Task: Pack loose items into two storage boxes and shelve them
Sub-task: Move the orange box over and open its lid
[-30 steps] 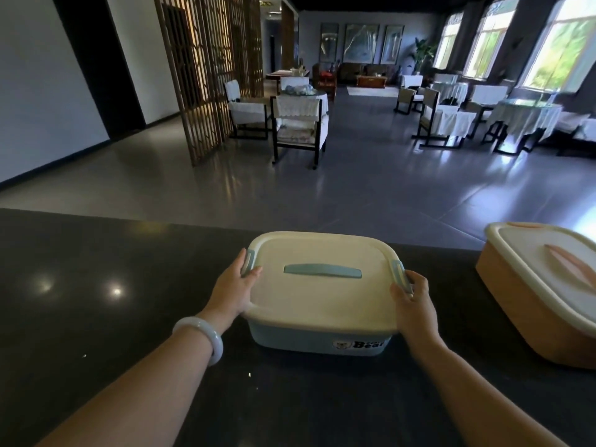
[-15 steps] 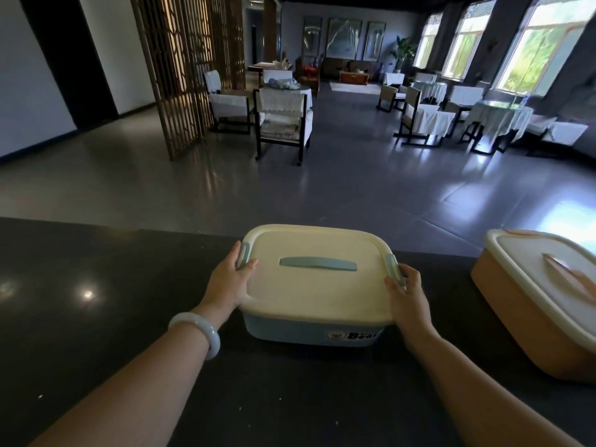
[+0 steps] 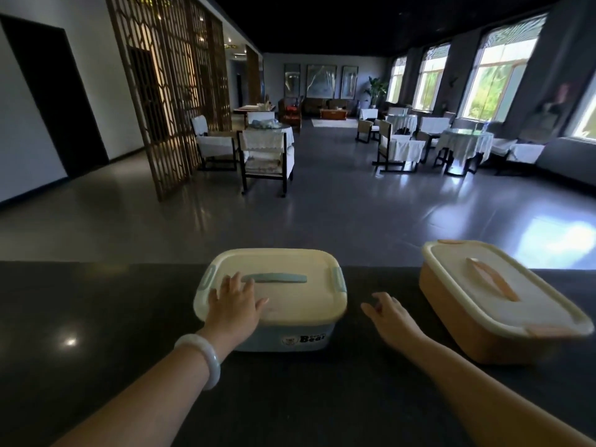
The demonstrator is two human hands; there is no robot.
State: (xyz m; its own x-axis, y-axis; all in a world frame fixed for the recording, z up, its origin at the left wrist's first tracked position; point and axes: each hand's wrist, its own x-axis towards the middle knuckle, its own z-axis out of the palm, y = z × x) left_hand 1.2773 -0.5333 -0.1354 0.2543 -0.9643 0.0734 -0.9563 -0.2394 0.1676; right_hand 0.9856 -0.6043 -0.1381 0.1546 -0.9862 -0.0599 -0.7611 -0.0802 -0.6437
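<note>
Dark counter (image 3: 96, 317), left hand (image 3: 235, 304) flat on blue box (image 3: 274, 317)

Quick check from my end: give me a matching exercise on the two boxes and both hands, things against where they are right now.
Things:
1. blue box
2. orange box
3. left hand
4. right hand

Places:
A. flat on the blue box's lid
B. right end of the counter
C. over the counter between the boxes
D. middle of the counter

Pairs: 1-D, 2-B, 3-A, 4-C

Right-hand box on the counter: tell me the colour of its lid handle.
Orange, like the base of the orange box; its lid handle shows best in the head view.
</note>
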